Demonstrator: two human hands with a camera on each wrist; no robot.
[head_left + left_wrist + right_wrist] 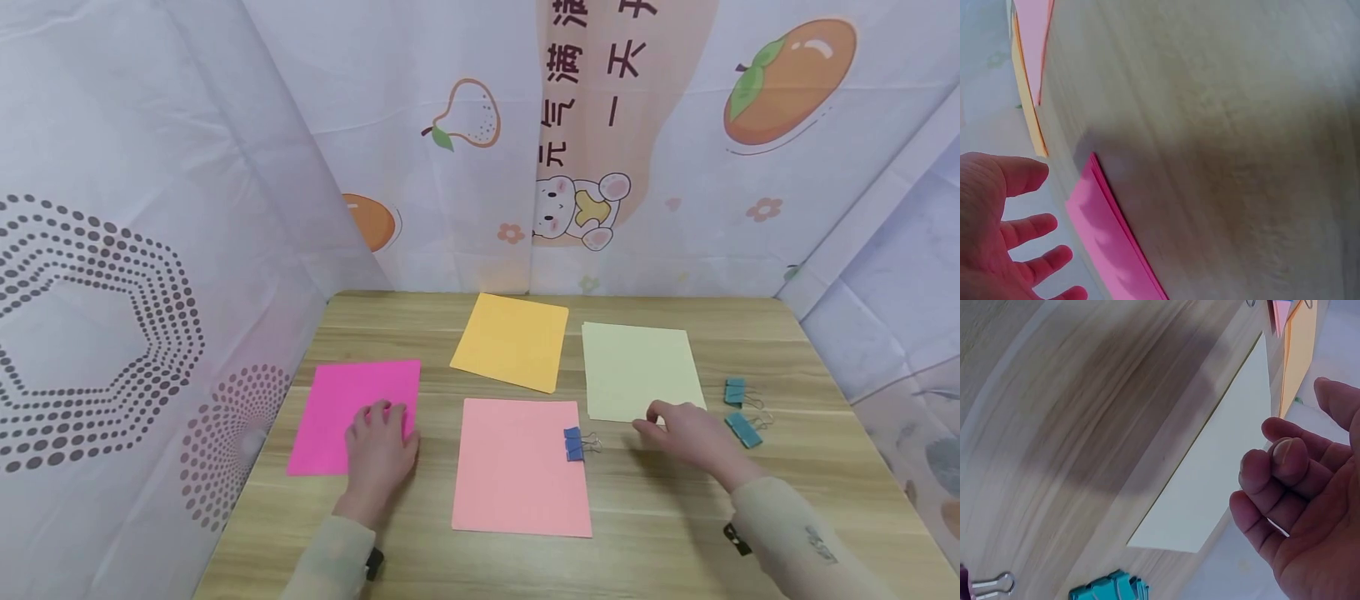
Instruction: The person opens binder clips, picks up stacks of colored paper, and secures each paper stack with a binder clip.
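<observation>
clip [573, 445] bites pink paper [516, 475], probably to hold it together; left hand [378, 446] over magenta paper [332, 421], right hand [692, 435] by cream paper [641, 371], both grips relaxed, empty.

The head view is bright; the dimmer wrist views show soft shadows across surface [1097, 425] and magenta paper [1109, 231].

The wood-grained tabletop [637, 558] bears magenta paper [322, 425] on the left, pink paper [517, 475] in the middle with a blue binder clip [574, 444] at its right edge, orange-yellow paper [516, 342] behind that, and pale green paper [641, 371] to the right of the orange-yellow. Farther right, two teal binder clips [743, 430] lie close together. A dark clip [965, 584] shows partly in the right wrist view's lower left corner
</observation>
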